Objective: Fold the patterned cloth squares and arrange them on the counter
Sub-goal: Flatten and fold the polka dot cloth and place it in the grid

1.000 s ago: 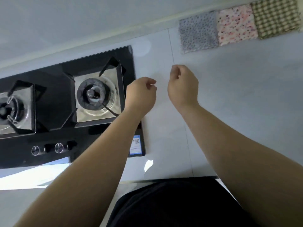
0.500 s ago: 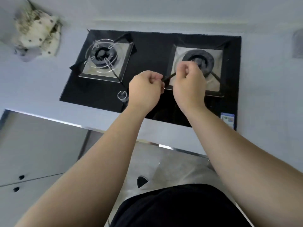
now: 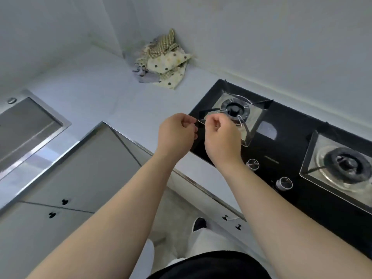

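A crumpled pile of patterned cloth squares lies in the far corner of the white counter; I see checked, dotted and grey pieces in it. My left hand and my right hand are raised side by side in front of me, above the counter's front edge and the left end of the stove. Both have their fingers curled and hold nothing. The pile is well beyond them, up and to the left.
A black glass gas stove with two burners and two knobs fills the right side. A steel sink is set in the counter at the left. Cabinet doors and the floor show below.
My view has swung left along the counter: the folded squares at the far right are out of sight and the crumpled pile has come to the middle. Both hands stayed curled together.
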A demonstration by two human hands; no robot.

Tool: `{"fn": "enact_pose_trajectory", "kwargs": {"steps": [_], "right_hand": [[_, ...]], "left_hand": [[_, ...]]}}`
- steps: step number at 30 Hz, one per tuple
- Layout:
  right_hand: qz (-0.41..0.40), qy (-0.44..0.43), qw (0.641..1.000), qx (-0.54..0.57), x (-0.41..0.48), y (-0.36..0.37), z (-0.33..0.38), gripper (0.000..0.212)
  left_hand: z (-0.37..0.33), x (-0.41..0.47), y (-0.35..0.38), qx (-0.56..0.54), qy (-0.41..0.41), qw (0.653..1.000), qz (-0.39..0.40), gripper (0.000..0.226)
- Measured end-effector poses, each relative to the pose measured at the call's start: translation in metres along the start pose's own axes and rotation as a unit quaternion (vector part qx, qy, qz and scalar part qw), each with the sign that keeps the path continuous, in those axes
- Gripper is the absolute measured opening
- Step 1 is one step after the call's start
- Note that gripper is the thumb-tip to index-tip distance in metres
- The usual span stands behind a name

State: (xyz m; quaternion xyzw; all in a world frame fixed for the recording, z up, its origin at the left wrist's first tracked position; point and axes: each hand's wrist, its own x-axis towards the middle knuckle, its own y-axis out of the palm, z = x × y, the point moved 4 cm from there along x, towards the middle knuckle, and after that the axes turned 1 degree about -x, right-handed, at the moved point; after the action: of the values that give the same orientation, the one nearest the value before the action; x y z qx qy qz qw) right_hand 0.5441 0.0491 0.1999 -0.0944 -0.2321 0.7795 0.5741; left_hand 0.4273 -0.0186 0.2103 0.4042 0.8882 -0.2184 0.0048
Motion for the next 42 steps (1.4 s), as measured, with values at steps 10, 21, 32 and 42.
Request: {"fn": "enact_pose_trajectory", "kwargs": {"steps": [10, 21, 32, 42], "right_hand": [[0.094, 0.018, 0.995, 0.022, 0.103, 0.137, 0.062, 0.028], [0.064, 0.072, 0.995, -0.019, 0.169, 0.248, 0.070, 0.024], [-0.042, 0.165, 0.984, -0.056, 0.223, 0.332, 0.093, 0.026], [-0.054, 0.076, 0.963, -0.252, 0.320, 0.359, 0.008, 0.034]], "left_hand": [[0.022, 0.108, -0.118, 0.039, -0.045, 0.994, -0.090, 0.027], [0.061, 0.236, -0.171, 0.051, -0.052, 0.997, -0.039, 0.026], [0.075, 0.373, -0.213, 0.076, -0.001, 0.991, 0.111, 0.022], [0.123, 0.448, -0.145, 0.065, 0.062, 0.988, 0.128, 0.021]]}}
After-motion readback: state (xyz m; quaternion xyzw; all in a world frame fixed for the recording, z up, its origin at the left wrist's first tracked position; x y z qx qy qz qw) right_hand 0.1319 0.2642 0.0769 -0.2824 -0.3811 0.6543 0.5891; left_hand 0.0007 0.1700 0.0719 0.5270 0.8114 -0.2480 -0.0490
